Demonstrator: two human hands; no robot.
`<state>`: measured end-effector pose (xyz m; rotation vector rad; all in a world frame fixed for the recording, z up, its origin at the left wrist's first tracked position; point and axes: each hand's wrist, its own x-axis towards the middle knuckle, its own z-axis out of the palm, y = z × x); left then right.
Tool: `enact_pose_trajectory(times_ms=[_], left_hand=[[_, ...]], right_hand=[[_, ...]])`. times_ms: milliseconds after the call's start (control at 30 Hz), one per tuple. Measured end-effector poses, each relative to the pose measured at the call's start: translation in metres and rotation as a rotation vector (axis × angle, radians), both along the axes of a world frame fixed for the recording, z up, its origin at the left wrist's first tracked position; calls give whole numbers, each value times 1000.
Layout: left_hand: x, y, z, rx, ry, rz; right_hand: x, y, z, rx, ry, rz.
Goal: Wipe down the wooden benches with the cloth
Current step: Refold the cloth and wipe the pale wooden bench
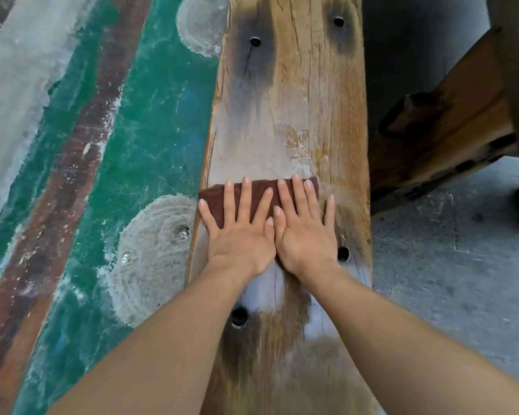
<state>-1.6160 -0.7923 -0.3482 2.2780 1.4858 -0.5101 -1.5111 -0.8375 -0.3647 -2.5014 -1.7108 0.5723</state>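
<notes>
— Report, starting from the near end.

— My left forearm [162,339] and right forearm [402,339] come in bare from the bottom edge, over the near end of the worktop [291,100]. The left hand [240,235] and right hand [304,235] lie side by side, thumbs meeting, both flat on the cloth [218,199].

— Fingers?

— The fingers [246,199] are straight and spread on both hands, pressing down. Nothing is gripped or pinched. The cloth is a dark brown folded strip lying across the plank beneath them. Its left end is at the plank's left edge and its right end stops short of the right edge.

— Progress?

— Judged part done. Below my wrists the wood reads mostly brown, with pale patches among it. Beyond the cloth a grey film and a flaky patch [294,142] cover the middle stretch. The far end, dark-stained round two holes [255,41], looks unwiped. The strip along the right edge lies outside the cloth. A second timber piece [450,124] stands to the right; whether it is a bench due for wiping I cannot tell.

— Surface and surroundings?

— The plank is weathered and cracked, with a rough grain and more open holes near my hands. I expect the cloth to drag there. To the left is a green floor [150,130] of worn paint, with a reddish-brown stripe and pale round patches [150,253]. To the right is grey concrete [447,265].
</notes>
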Motion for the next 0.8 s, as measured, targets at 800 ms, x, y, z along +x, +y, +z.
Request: enact_pose_trajectory(times_ms=[800], left_hand=[[-49,-151,12,8,-212,-409]], right_hand=[[-57,-176,6,-28,22,-314]])
